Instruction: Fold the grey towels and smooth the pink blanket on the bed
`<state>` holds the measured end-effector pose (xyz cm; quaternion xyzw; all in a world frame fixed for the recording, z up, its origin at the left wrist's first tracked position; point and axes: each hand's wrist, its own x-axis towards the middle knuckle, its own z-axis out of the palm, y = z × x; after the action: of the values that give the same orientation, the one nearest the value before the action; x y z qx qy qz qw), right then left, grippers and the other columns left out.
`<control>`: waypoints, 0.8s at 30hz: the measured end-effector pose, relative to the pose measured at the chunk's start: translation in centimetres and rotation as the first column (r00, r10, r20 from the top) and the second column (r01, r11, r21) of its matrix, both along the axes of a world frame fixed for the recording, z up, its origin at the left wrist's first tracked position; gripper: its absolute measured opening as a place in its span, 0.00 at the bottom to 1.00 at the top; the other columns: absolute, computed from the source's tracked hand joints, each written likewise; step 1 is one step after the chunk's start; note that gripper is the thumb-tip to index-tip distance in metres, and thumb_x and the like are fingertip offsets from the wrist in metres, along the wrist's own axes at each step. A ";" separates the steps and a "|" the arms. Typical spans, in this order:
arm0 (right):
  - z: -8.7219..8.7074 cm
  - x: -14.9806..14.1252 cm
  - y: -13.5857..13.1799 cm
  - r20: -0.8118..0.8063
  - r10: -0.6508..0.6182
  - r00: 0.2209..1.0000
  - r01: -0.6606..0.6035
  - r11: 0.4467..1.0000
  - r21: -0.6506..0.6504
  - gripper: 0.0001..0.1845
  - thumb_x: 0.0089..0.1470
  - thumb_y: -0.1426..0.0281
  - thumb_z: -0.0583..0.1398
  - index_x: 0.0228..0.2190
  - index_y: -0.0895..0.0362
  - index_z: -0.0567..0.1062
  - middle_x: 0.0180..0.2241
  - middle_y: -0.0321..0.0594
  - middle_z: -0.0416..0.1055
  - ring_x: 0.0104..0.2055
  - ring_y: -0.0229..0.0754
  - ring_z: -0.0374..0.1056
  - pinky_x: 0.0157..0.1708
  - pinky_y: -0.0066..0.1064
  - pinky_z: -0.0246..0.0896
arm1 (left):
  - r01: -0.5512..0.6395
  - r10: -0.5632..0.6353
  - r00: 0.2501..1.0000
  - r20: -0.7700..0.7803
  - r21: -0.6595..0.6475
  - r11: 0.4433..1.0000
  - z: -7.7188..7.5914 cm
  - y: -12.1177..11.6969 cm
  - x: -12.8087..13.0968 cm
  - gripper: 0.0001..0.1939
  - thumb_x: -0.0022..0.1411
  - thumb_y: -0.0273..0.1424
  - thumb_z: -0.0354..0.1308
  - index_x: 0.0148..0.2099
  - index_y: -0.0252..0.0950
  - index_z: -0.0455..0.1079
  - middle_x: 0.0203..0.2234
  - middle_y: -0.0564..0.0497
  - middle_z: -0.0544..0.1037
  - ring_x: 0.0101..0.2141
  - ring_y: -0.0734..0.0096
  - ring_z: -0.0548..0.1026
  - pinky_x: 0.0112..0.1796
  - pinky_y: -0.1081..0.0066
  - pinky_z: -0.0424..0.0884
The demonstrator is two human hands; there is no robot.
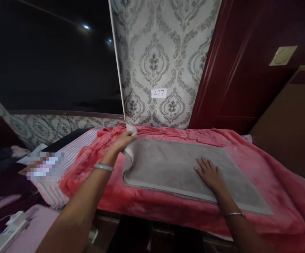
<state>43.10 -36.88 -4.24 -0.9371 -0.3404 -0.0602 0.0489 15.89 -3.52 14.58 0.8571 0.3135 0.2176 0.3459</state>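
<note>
A grey rectangular mat (168,165) with a soft, plush-looking surface lies on a pink-red fleece blanket (152,203). Its left end is lifted and curls over, showing a pale underside. My left hand (127,138) grips that raised end, fingers closed round the edge. Flat on the right half of the mat rests my right hand (209,172), fingers spread and holding nothing. The rest of the mat lies flat.
Behind stand a patterned wall with a paper label (159,92) reading 277 and a large dark television (52,59). A brown board (292,130) leans at right. A white power strip (7,232) sits lower left, near a striped cloth (76,149).
</note>
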 end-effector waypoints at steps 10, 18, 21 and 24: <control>1.0 -0.4 0.0 -0.030 0.004 1.000 -0.004 1.000 0.003 0.32 0.67 0.54 0.43 0.69 0.48 0.55 0.72 0.39 0.46 0.72 0.54 0.43 0.65 0.58 0.45 | 0.402 -0.284 0.860 -0.424 0.221 0.888 -7.5 -14.9 11.0 0.07 0.54 0.29 0.59 0.35 0.34 0.77 0.33 0.44 0.80 0.36 0.60 0.77 0.36 0.68 0.69; 0.8 -0.1 0.1 -0.024 0.005 1.000 -0.005 0.999 0.035 0.32 0.67 0.54 0.44 0.68 0.48 0.57 0.72 0.40 0.46 0.72 0.54 0.43 0.65 0.58 0.44 | 0.524 -0.330 0.793 -0.512 0.298 0.798 -8.8 -18.3 7.9 0.16 0.63 0.32 0.54 0.49 0.32 0.75 0.47 0.34 0.79 0.49 0.49 0.77 0.50 0.57 0.71; 0.8 -0.2 0.1 -0.050 -0.004 0.999 0.006 0.999 0.042 0.32 0.67 0.54 0.45 0.68 0.48 0.57 0.72 0.40 0.46 0.73 0.54 0.42 0.65 0.58 0.44 | 0.599 -0.437 0.773 -0.460 0.303 0.741 -9.5 -18.7 6.0 0.18 0.61 0.34 0.59 0.53 0.35 0.73 0.51 0.38 0.77 0.53 0.50 0.74 0.54 0.55 0.69; 1.2 -0.3 -0.1 -0.066 0.007 0.998 -0.003 0.998 0.068 0.32 0.67 0.55 0.46 0.68 0.49 0.57 0.72 0.40 0.46 0.72 0.54 0.42 0.65 0.59 0.44 | 0.658 -0.629 0.751 -0.199 0.302 0.690 -10.6 -17.1 4.0 0.23 0.62 0.37 0.59 0.58 0.40 0.70 0.58 0.42 0.74 0.58 0.56 0.72 0.58 0.58 0.66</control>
<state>42.82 -36.93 -3.07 -0.9355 -0.3388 -0.0404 0.0921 19.86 -20.66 3.93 0.9678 -0.0378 0.1010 0.2274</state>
